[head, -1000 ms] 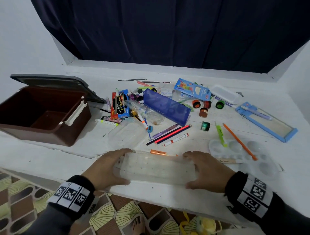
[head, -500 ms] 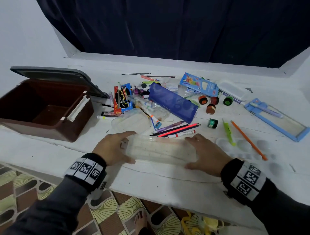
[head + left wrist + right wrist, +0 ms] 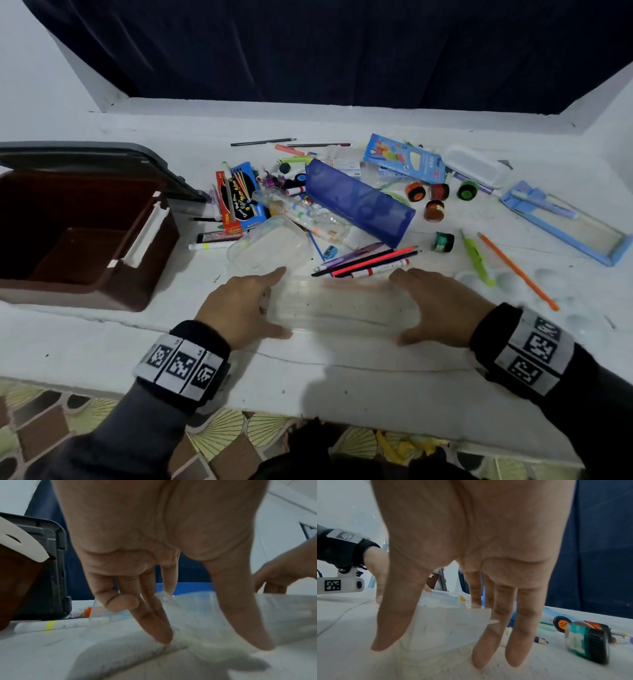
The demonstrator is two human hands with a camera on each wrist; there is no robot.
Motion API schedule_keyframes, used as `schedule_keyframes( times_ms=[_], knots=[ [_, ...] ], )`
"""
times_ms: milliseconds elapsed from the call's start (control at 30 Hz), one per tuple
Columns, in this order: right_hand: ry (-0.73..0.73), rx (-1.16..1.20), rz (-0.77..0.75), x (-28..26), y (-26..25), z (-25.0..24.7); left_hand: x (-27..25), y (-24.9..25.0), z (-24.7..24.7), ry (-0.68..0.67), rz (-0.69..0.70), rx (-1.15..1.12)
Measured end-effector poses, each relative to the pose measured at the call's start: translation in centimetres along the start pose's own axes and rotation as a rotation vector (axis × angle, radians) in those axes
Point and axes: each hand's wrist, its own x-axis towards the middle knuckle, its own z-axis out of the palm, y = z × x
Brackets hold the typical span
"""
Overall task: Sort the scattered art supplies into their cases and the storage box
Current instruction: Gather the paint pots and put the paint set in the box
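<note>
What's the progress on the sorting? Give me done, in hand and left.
Done: nothing visible; the brown storage box stands open with nothing visible inside.
In hand: the left hand and right hand hold the two ends of a clear plastic case on the table.
Left: nearly everything. Pencils, paint pots, the blue pouch and the orange pencil lie scattered.
</note>
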Motion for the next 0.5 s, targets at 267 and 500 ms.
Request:
schedule_keyframes(
  times_ms=[267,500],
  knots=[
    [0.169,0.275,0.132,-1.6,-0.1,-1.5,-0.8,-0.7,-5.6,0.212,0.245,-0.068],
    [0.652,0.513,0.186,-2.2,1.4,-2.5,3.3,5.9,-6.0,0.364,0.475,-0.401]
  ],
)
